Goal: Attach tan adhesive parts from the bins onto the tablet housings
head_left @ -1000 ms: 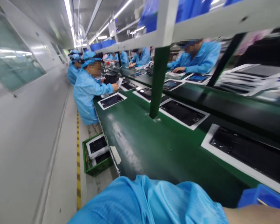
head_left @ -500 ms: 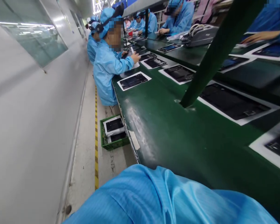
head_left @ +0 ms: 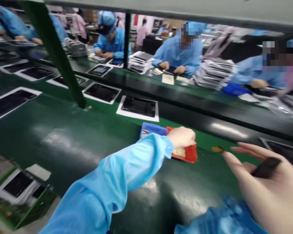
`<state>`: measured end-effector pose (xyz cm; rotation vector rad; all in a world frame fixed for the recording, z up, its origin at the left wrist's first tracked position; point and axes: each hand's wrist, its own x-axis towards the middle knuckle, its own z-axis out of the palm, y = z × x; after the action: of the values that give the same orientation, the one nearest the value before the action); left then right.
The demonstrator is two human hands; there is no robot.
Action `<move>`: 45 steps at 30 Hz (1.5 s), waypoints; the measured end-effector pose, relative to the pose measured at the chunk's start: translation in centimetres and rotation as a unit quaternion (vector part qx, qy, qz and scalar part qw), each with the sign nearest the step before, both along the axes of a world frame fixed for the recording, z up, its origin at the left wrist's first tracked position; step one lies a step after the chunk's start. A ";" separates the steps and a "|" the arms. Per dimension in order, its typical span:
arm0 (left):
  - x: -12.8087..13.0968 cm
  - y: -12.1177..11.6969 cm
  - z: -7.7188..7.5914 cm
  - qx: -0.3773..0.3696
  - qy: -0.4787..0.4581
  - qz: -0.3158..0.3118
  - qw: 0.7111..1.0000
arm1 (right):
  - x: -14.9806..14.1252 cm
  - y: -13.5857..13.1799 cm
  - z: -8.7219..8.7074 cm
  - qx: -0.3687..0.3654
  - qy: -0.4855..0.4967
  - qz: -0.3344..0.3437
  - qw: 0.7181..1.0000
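Head, red bin [head_left: 191, 154] under L fingers [head_left: 191, 139], prob.

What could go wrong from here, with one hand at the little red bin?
The left hand is right at the red bin, so a knock might spill its pale contents. The small orange piece by the right hand could get lost if dropped on the green tabletop.

- Left arm [head_left: 112, 175], blue-sleeved to the wrist, stretches forward and rightward.
- Left hand [head_left: 182, 137] has its fingers curled, the tips hidden.
- Right hand [head_left: 271, 182], slightly blurred, points leftward, thumb and fingers partly extended.
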<state>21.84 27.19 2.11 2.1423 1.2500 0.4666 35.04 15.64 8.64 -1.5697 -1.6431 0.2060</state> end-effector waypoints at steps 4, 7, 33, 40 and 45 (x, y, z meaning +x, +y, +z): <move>1.5 0.2 -0.9 0.022 0.046 0.009 0.999 | 0.6 -0.7 0.8 -0.001 0.037 -0.056 0.998; 0.4 -1.0 -0.3 0.041 0.042 0.033 0.998 | 0.5 -1.0 0.8 0.007 0.045 -0.025 0.999; -14.5 -14.1 2.6 0.255 -0.293 0.060 0.920 | -8.3 -1.1 -2.0 0.070 0.363 0.337 0.866; -15.1 -13.6 2.2 0.263 -0.257 0.114 0.923 | -10.2 -2.5 -3.7 0.016 0.397 0.214 0.892; -15.0 -13.5 2.1 0.252 -0.261 0.124 0.924 | -11.1 -3.4 -3.5 0.011 0.341 0.167 0.925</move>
<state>6.82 13.66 4.19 2.0334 1.1672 1.4994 23.90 12.24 5.11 -1.0115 -1.3166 0.8132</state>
